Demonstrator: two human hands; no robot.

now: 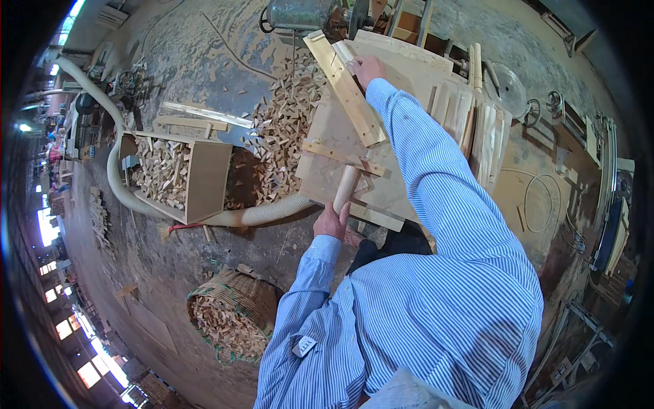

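Note:
At the near edge of a wooden worktable (334,133), my left hand (330,223) is closed around the near end of a pale round wooden rod (347,187). The rod's far end meets a thin wooden strip (344,157) with screws or holes along it. My right hand (369,71) reaches to the table's far side, its fingers closed on a short pale piece of wood (343,51). Beside that piece a longer wooden plank (345,88) lies slantwise across the table. The right hand's fingertips are partly hidden.
Several wood lengths (470,126) lie to the right on the table. Wedge-shaped offcuts (289,129) heap up on its left. Further left stand a wooden box (208,180) of offcuts and a ribbed hose (262,213). A full wicker basket (255,296) is near me; a machine (303,13) stands beyond.

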